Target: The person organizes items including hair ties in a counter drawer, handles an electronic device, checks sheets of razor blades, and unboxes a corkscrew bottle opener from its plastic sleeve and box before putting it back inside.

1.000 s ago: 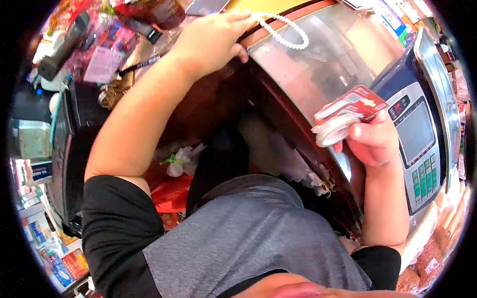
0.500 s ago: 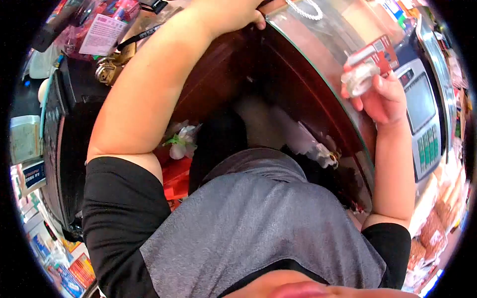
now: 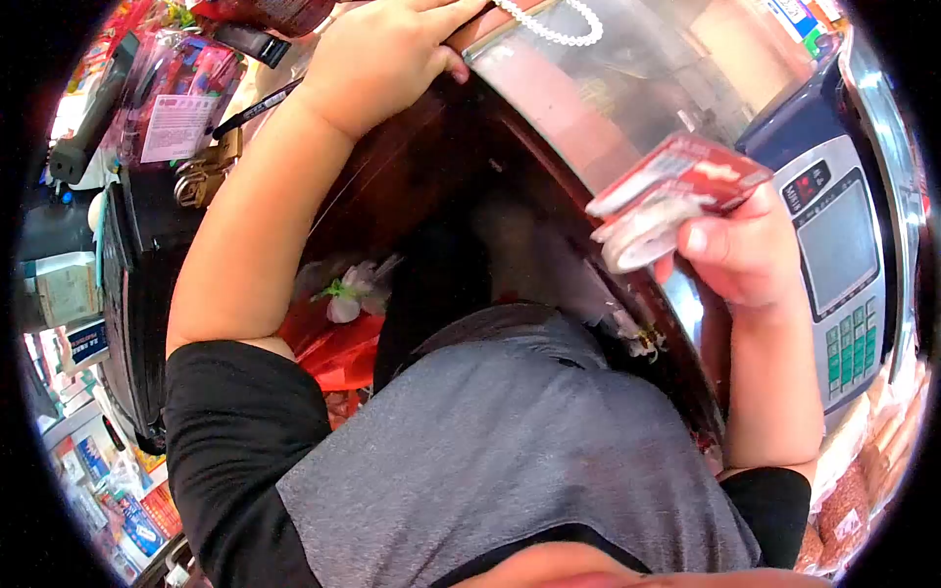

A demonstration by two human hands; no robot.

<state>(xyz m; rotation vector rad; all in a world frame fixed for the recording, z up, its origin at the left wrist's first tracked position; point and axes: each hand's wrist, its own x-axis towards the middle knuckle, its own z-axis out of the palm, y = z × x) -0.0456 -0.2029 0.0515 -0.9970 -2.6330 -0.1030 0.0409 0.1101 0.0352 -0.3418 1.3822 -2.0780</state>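
Nearby, scale beside right hand pinching red card and white roll, left hand open by beads

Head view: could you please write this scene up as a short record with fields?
Left hand: at the edge of the glass counter, near white beads
Right hand: holds a red card and a pale roll
Far right: scale-like device, with screen and green keys
Upper left: black pen, white label
Lower left: pale flower by red material
Unclear: the card's print, blurred
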